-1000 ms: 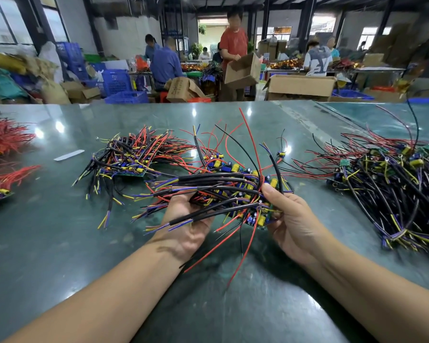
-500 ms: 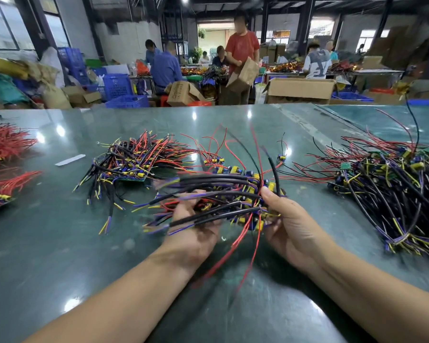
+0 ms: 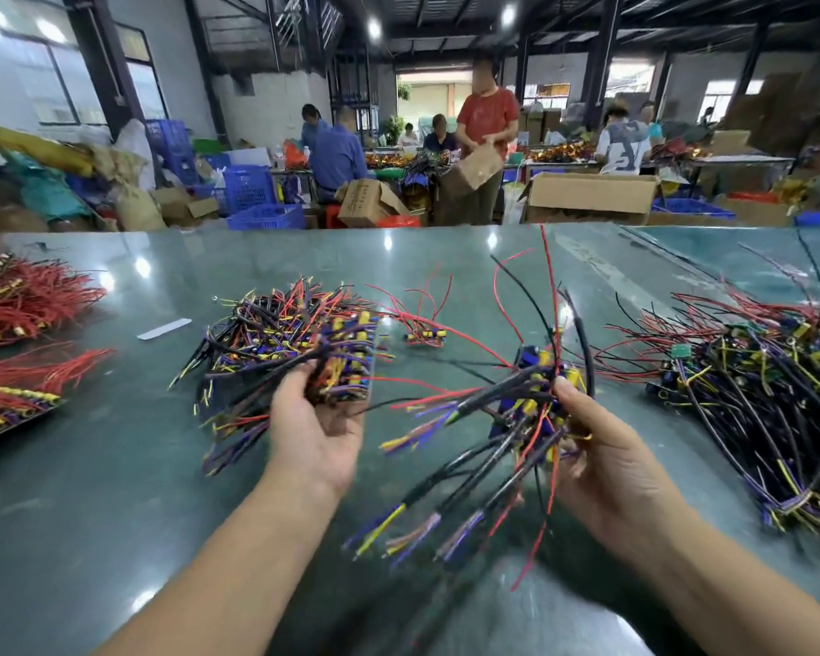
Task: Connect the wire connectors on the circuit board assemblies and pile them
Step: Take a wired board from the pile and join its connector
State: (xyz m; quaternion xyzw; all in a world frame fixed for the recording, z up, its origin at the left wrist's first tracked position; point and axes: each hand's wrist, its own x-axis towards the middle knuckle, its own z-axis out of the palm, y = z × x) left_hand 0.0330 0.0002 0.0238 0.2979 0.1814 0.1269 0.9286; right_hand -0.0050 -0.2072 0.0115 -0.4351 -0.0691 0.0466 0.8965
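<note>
My left hand (image 3: 316,428) grips a bundle of circuit board assemblies (image 3: 342,366) with black, red, purple and yellow wires, held right at the near edge of the pile of finished assemblies (image 3: 275,333) on the green table (image 3: 114,466). My right hand (image 3: 602,456) grips a second bundle of assemblies (image 3: 531,395) above the table, its black and red wires fanning down and to the left. A single small assembly (image 3: 424,336) with red wires lies behind, between the two hands.
A large heap of loose assemblies (image 3: 753,385) covers the table's right side. Red wire bundles (image 3: 15,300) lie at the left edge, with a white strip (image 3: 164,329) nearby. People, cardboard boxes and blue crates stand beyond the far edge.
The one bundle held by both hands has split in two. My left hand has carried its part left to the pile; my right hand keeps the rest, tilted with wires swinging down.
</note>
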